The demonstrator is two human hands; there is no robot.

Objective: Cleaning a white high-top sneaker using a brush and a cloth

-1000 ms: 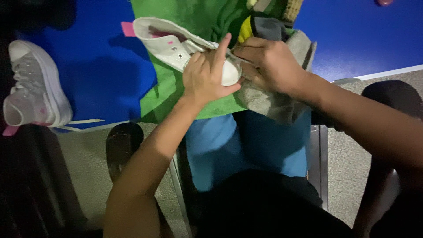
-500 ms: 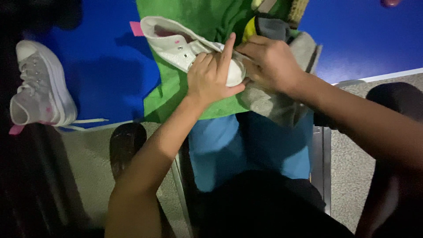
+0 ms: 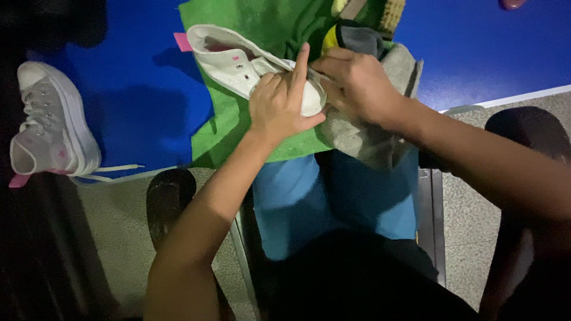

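A white high-top sneaker lies on its side on a green towel spread over the blue table. My left hand grips the sneaker's toe end, with the index finger stretched up along it. My right hand is closed against the toe, pressing a grey cloth that hangs over the table edge. What the right fingers pinch is hidden.
A second white sneaker stands at the table's left edge, its lace trailing over the edge. A brush and a yellow-grey item lie behind the hands. Pink tape sticks on the table. My blue-clad lap sits below.
The view shifts slightly. Both hands stay on the sneaker's toe, with only small movement of the fingers and cloth.
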